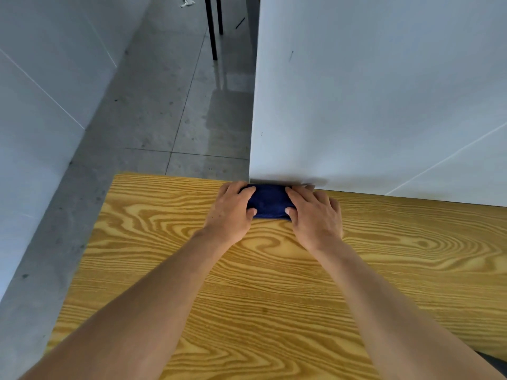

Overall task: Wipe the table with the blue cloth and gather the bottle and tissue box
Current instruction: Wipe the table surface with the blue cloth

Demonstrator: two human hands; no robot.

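Observation:
A folded dark blue cloth [269,201] lies on the wooden table [170,242] at its far edge, right against the foot of a white wall. My left hand [231,212] presses on the cloth's left end, fingers curled over it. My right hand [315,215] presses on its right end in the same way. Both arms are stretched out across the tabletop. No bottle or tissue box is in view.
The white wall [370,105] rises straight behind the table's far edge on the right. Grey tiled floor [170,105] lies beyond the table's far left corner, with another white panel [41,91] at the left. Black furniture legs [212,28] stand far back.

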